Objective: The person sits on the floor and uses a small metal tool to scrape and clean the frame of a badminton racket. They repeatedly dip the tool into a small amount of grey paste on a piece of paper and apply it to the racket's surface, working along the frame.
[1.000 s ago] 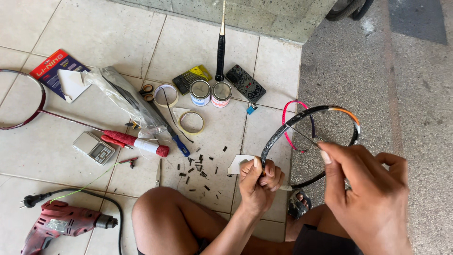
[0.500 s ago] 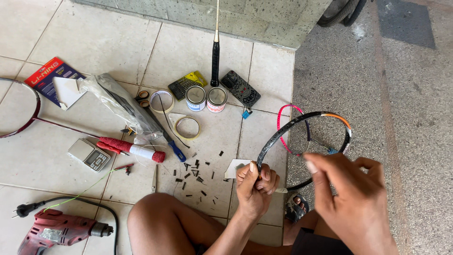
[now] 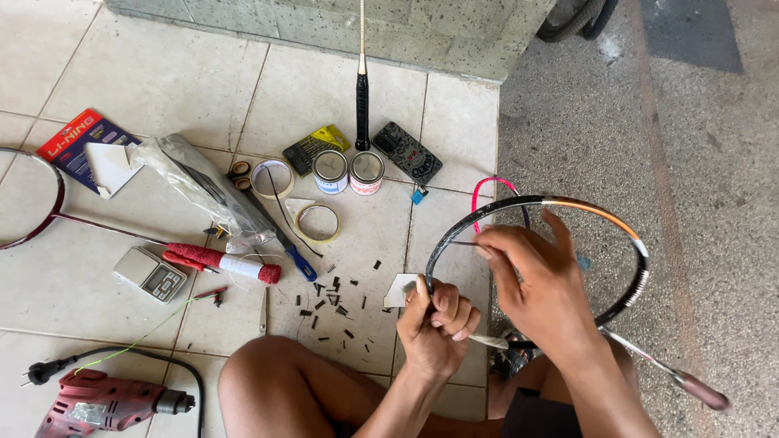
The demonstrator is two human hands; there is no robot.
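Since a moment ago, my right hand [image 3: 540,280] has slid left along the racket frame [image 3: 600,212], closer to my left hand [image 3: 438,320]. Nearest me, my bent knee sits over the tiled floor [image 3: 162,89], with a red power drill [image 3: 101,403] by its near left edge. My left hand is a closed fist, fingers [image 3: 458,312] clamped on the frame's lower left rim. My right hand's fingers are pinched together on a thin dark tool inside the hoop, its tip toward the rim. The racket frame hangs above my lap, unstrung, over the seam where tile meets rough concrete. Beyond lie scattered black grommet bits [image 3: 333,300], a small digital scale [image 3: 150,274], tape rolls, two small tins [image 3: 349,170], and a second racket's handle [image 3: 362,101] against the far wall.
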